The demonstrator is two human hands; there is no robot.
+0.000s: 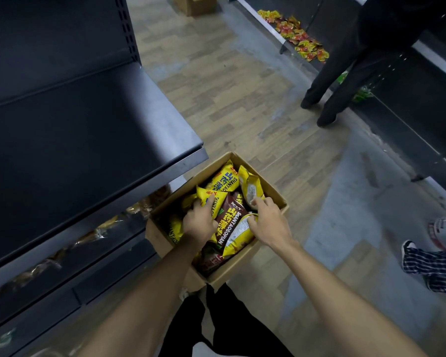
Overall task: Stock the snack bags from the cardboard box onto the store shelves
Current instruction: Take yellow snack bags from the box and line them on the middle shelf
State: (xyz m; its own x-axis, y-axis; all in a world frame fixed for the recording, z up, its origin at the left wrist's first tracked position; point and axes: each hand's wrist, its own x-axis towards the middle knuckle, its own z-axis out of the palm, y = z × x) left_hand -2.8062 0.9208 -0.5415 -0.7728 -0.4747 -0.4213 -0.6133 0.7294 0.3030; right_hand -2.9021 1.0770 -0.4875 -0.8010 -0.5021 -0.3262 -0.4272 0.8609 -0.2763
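Both hands are inside the cardboard box [245, 273] on the floor: the left hand [199, 222] closes on a yellow snack bag [208, 197], the right hand [269, 219] pinches another bag [238, 234]. Best to lift by the top seams, without crushing. Beyond and left of the box waits the dark shelf [93, 140].

Both bare forearms reach forward and down from the bottom of the view, converging slightly. The left hand [200, 222] is palm down, knuckles up, fingers curled under and thumb extended forward. The right hand [268, 222] is also palm down, wrist bent a little inward, forefinger and thumb stretched ahead.
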